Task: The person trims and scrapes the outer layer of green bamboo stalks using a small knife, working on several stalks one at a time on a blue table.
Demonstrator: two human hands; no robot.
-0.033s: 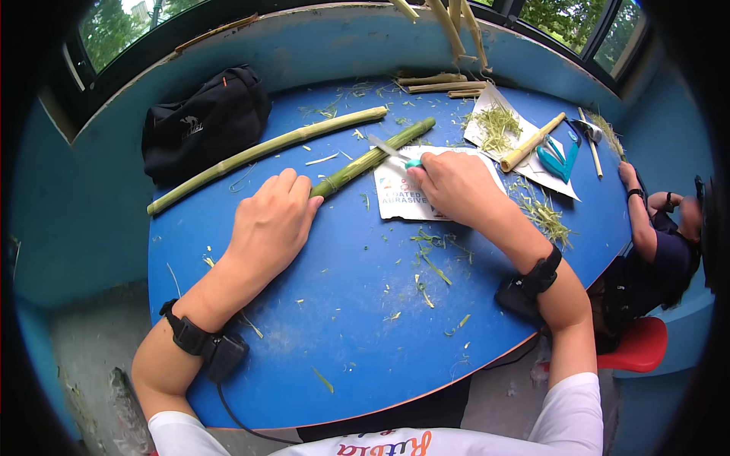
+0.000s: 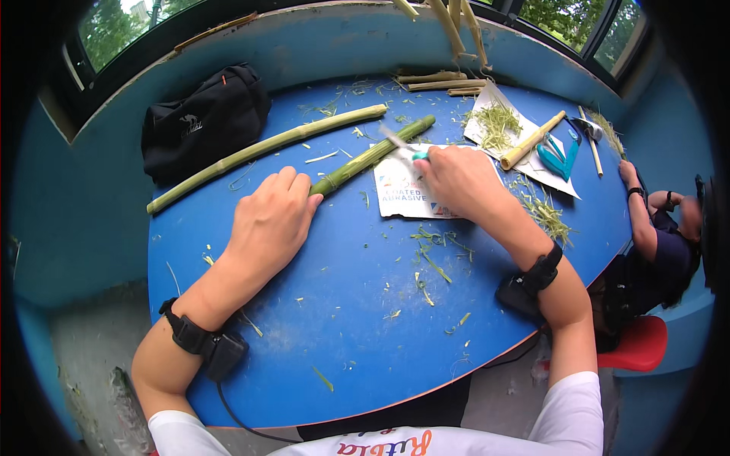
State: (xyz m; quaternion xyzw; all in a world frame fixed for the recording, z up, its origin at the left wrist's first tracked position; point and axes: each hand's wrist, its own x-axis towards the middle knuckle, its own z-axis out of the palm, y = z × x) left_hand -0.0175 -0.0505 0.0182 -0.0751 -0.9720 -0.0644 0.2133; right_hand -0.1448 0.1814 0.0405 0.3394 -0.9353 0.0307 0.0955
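Observation:
My left hand (image 2: 272, 220) is closed round the near end of a green bamboo stalk (image 2: 366, 159), which slants away to the right over the blue table. In my right hand (image 2: 460, 178) is a knife (image 2: 398, 141) with a teal handle; its blade crosses the stalk's far half. Whether the edge touches the stalk I cannot tell. Under the knife hand lies a white printed sheet (image 2: 403, 199). A longer, paler bamboo stalk (image 2: 266, 156) lies beyond my left hand.
A black bag (image 2: 205, 125) stands at the back left. Green shavings (image 2: 498, 121) lie on paper at the far right, near a bamboo tube (image 2: 532, 142) and a teal-handled tool (image 2: 559, 161). Another person (image 2: 646, 228) sits at the right edge. More cut pieces (image 2: 441, 82) rest at the back.
The knife and my right hand have shifted slightly to the right, and the blade tip sits a little farther away. My left hand and the stalk look almost unmoved.

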